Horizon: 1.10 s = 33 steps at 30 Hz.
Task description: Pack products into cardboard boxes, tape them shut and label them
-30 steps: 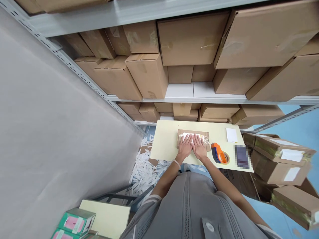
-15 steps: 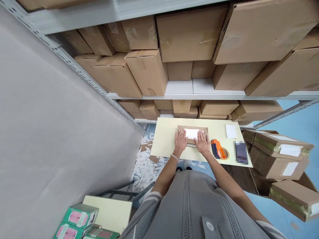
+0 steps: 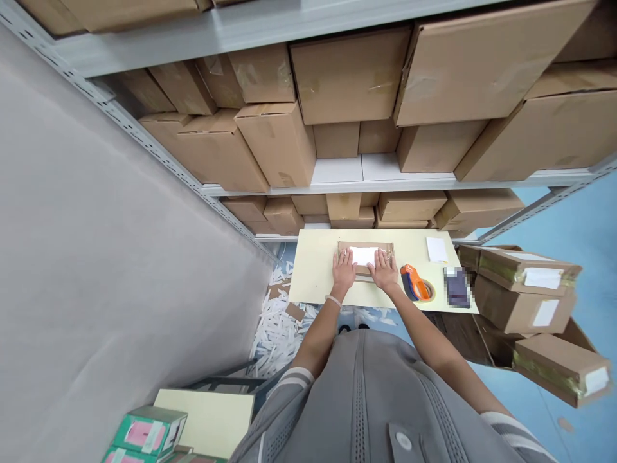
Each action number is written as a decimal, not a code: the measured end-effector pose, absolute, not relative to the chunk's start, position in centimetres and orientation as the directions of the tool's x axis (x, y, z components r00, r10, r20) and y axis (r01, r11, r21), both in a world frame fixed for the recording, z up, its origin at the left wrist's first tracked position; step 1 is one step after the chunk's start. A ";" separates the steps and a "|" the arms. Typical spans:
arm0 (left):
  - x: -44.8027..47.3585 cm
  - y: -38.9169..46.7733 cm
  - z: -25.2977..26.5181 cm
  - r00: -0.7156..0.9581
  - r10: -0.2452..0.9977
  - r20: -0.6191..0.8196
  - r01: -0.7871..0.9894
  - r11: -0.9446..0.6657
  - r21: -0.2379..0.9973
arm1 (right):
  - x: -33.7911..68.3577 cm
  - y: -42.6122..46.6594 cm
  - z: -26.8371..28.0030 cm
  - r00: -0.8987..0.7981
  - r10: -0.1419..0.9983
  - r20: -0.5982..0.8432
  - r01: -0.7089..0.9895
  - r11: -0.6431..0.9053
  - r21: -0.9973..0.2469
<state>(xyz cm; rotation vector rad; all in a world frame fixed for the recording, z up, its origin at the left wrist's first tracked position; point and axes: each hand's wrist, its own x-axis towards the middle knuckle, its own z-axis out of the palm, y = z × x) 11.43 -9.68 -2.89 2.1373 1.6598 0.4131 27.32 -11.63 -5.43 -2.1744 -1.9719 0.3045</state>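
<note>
A small cardboard box lies on the pale yellow table, with a white label on its top. My left hand rests flat on the left part of the box, fingers stretched over the label's edge. On the right part lies my right hand, also flat with fingers extended. Just right of that hand sits an orange and blue tape dispenser with a roll of tape. Neither hand grips anything.
White papers and a blurred dark item lie on the table's right side. Labelled cartons are stacked beyond it. Shelves of boxes stand ahead. Paper strips cover the floor at left. Green boxes sit lower left.
The whole view has shifted slightly, so the table and the right-hand cartons appear further left. Both hands stay flat on the labelled box, with little visible movement over it.
</note>
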 end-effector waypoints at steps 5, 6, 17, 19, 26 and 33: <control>12.6 -10.6 -3.1 0.338 0.941 -0.003 0.868 -0.311 0.388 | 25.5 -12.7 -5.4 -0.011 1.000 0.000 0.967 0.011 -0.256; 12.8 -10.8 -3.3 0.381 0.925 -0.002 0.859 -0.353 0.371 | 25.3 -13.0 -5.5 -0.055 0.999 -0.004 0.966 0.052 -0.255; 10.4 -10.6 -4.5 0.341 0.940 -0.013 0.897 -0.320 0.305 | 28.3 -13.9 -7.0 0.012 1.000 0.006 0.957 -0.010 -0.289; 10.5 -10.5 -4.6 0.328 0.945 -0.011 0.894 -0.306 0.328 | 28.0 -13.8 -6.9 0.019 1.000 0.011 0.950 -0.014 -0.312; 9.8 -10.6 -5.0 0.305 0.952 0.004 0.820 -0.265 0.508 | 30.4 -14.4 -6.1 -0.049 0.996 0.072 0.878 0.077 -0.473; 8.2 -10.9 -7.2 0.029 0.974 -0.227 0.521 0.179 0.834 | 33.4 -15.8 -8.1 0.342 0.937 -0.068 0.487 -0.238 -0.840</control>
